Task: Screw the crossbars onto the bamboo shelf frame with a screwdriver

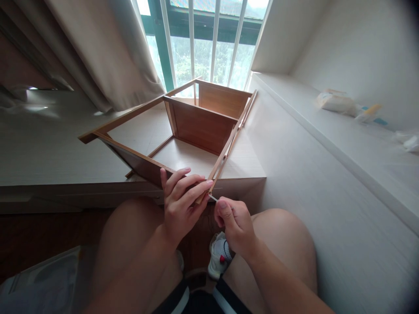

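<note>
A brown wooden shelf frame [203,131] with dark panels lies on its side across a pale surface. Its near corner juts over the front edge. My left hand [181,200] grips that corner, fingers over the near panel and touching the end of the slim right-hand rail. My right hand [235,222] is closed around a thin metal tool [212,198], whose slender shaft meets the frame at the corner joint. The fist hides the rest of the tool, so whether it is a hex key or a screwdriver does not show.
The pale platform [49,152] runs below a barred window [203,48], with a curtain [108,52] at left. On the right ledge [327,131] lie a white packet [337,101] and small plastic bags. A clear-lidded box [42,279] stands at lower left, by my knees.
</note>
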Available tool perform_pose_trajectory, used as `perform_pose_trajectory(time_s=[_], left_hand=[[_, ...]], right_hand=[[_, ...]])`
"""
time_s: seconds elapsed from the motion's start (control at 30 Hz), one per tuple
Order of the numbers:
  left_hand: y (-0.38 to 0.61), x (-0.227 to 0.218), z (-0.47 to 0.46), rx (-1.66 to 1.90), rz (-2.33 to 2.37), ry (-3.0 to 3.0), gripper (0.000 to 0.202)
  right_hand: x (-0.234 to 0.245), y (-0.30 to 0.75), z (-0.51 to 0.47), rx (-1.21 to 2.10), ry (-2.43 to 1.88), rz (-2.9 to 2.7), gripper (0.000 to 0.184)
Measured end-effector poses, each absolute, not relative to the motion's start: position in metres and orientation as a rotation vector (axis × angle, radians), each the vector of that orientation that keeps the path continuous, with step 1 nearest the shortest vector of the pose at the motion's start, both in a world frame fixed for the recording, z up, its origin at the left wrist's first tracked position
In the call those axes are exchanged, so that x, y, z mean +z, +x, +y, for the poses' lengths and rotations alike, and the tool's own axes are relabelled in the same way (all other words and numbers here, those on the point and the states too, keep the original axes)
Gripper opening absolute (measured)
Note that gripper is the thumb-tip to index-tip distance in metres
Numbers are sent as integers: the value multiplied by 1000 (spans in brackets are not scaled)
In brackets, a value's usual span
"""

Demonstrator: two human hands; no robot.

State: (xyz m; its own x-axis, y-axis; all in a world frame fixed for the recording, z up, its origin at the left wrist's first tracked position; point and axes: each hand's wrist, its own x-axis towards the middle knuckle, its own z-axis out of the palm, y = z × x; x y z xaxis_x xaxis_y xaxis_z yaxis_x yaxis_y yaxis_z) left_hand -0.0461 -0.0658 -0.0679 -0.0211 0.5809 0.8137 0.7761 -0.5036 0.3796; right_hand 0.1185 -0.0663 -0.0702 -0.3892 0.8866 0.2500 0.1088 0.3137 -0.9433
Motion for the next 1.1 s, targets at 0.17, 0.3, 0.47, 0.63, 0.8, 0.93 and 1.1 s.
perform_pose_trajectory(time_s=[0.17, 0.3, 0.47, 0.63, 0.8, 0.93, 1.1], left_hand=[[-46, -67, -66, -1544, -1452, -2053, 28], [-46, -66, -66, -1543, -1449, -2053, 26], [-46, -67, -66, -1541, -1461, -2049, 25], [-46, -68, -66, -1537, -1469, -2045, 27], [-46, -67, -66, -1530, -1471, -2043, 24], [-45, -66, -67, -1536, -1462, -2047, 26], [-46, -66, -67, -1531, -1464, -2051, 26]], right_hand=[[-73, 118, -66, 1155, -905, -1700, 49], [-75, 119, -68, 1137, -922, -1687, 49], [-75, 119, -67, 1116, -923, -1705, 48], [-73, 124, -59, 938, -954, -1876, 43], [-68, 129, -52, 722, -913, -2076, 35], [-69, 132, -54, 747, -885, -2050, 34], [-73, 132, -56, 784, -854, -2021, 35]])
